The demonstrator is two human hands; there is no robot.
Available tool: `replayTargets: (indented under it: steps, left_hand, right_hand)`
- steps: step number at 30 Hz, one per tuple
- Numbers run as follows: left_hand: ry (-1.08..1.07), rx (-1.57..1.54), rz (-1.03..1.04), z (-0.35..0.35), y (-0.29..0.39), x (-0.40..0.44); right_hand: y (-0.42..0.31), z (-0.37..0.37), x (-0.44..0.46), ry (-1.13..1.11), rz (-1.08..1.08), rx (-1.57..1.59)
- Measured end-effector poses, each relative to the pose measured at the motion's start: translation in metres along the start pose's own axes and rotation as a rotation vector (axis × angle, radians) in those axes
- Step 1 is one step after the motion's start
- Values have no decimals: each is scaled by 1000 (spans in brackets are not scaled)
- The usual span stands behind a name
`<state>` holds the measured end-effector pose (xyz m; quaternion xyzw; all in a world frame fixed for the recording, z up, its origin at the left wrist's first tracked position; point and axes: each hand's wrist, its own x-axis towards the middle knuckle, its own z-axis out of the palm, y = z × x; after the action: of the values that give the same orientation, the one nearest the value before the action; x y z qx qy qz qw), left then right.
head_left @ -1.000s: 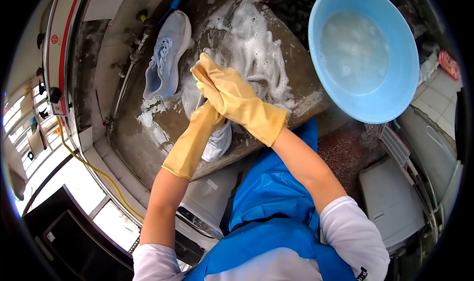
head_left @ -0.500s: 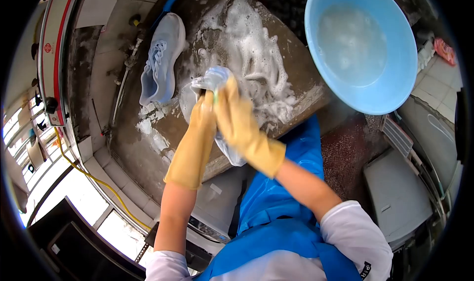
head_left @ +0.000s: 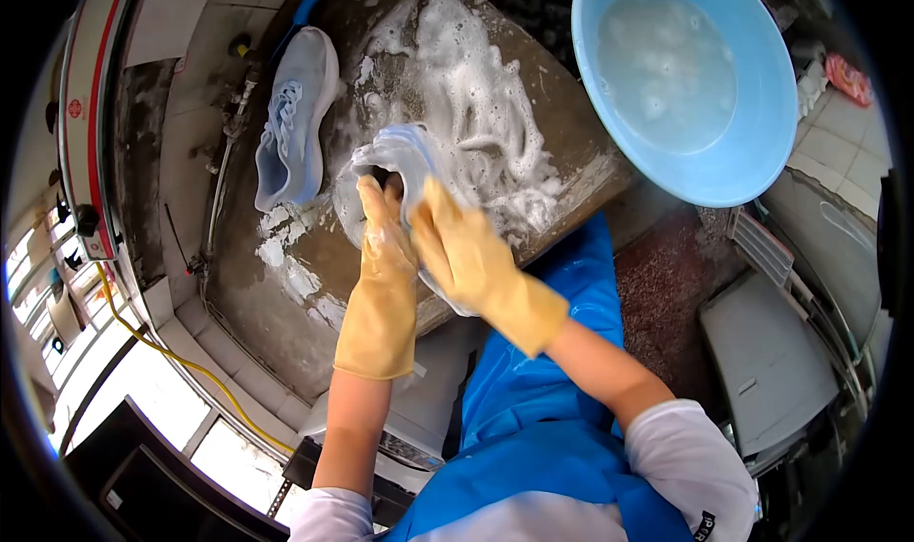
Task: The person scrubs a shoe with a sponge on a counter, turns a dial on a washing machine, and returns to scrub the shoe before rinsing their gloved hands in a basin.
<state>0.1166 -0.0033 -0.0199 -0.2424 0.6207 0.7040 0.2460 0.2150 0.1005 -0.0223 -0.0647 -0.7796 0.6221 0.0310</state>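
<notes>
A pale blue-white sneaker [head_left: 392, 146] is held over the foamy slab, its opening toward me. My left hand [head_left: 383, 242], in a yellow rubber glove, has its fingers inside the opening and grips the shoe. Against the shoe's right side is my right hand [head_left: 459, 251], also gloved, fingers pressed together and slightly blurred. Whatever it may hold is hidden behind the glove. The other sneaker [head_left: 298, 113], light blue with laces, lies at the left of the slab.
White suds [head_left: 476, 94] cover much of the stone slab [head_left: 238, 266]. A blue basin [head_left: 590, 94] of cloudy water stands at the right. A blue-handled tool [head_left: 310, 1] lies beyond the resting sneaker, and a metal pipe [head_left: 225, 175] runs along the left wall.
The held sneaker has turned so more of its opening shows. My left hand has moved slightly down, and my right hand has shifted down and right along the shoe's side.
</notes>
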Motion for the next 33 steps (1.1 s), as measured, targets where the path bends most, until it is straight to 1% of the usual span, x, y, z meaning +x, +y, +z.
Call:
replayTargets:
  steps: [1,2,3,5,7,9,10,11,12,13,14,15,17,18,19,20,21,22,24,25,27,28,29,30,31,32,33]
  left_hand:
    - [-58,-61,-27,5,6,-5]
    - [-180,46,-5,17,25,-20]
    - [-169,39,13,18,25,-21]
    - [-262,-130,-102,17,23,-20]
    - [-168,114,-181,10,24,-9]
    - [-67,428,-150,26,52,-23]
    - [-92,369,-176,21,43,-17]
    - [-81,335,-138,19,48,-7]
    - [-218,824,-5,12,59,1]
    - [-324,1303,125,11,69,-1]
    - [-382,1298,110,10,72,-2]
    - [-369,1282,118,24,88,-13]
    - [-602,1507,-100,58,122,-41]
    - [-738,1756,202,36,92,-31]
    - [-791,1992,571,13,62,-21]
    - [-791,2008,656,5,63,-25]
    - [-785,2008,740,0,60,-32]
    - [-788,1985,735,-8,54,-39]
    - [-651,2082,791,-37,48,-49]
    - [-502,2011,847,-81,10,-41]
    - [-460,2036,725,-89,27,-58]
    - [-452,2028,695,-87,32,-68]
    - [-248,1708,288,-82,39,-70]
    - [-46,1338,-96,-74,47,-81]
    - [68,1072,-60,-64,48,-93]
    - [165,802,2,-53,49,-105]
    - [149,894,80,-39,58,-115]
  right_hand:
    - [19,6,31,103,-164,-164]
    - [26,3,54,145,-264,-240]
    - [33,0,78,195,-361,-320]
    - [8,-20,108,221,-338,-380]
    - [-16,-37,80,189,-170,-279]
    - [-2,-41,32,11,-299,-718]
    - [6,-44,9,-59,-394,-913]
    - [11,-55,-6,-89,-424,-1000]
    - [7,-64,-20,-113,-436,-1091]
    - [-8,-74,-20,-174,-131,-619]
    - [-17,-83,-20,-101,145,-143]
    - [-32,-97,-12,-46,309,47]
    - [-53,-123,6,-28,364,63]
    - [-57,-134,15,-20,374,57]
    - [-53,-146,20,-17,345,15]
    - [-49,-159,26,-12,316,-28]
    - [-27,-167,20,-80,171,-219]
    - [-53,-169,26,-28,293,-107]
    - [-104,-174,38,125,519,132]
    - [-91,-178,34,86,482,66]
    - [-65,-187,28,17,402,-67]
    - [-77,-182,33,62,522,54]
    - [-83,-181,35,134,635,178]
    - [-70,-178,30,115,641,174]
    - [-55,-173,27,54,481,104]
    - [-43,-172,21,29,397,73]
    - [-39,-170,17,7,312,43]
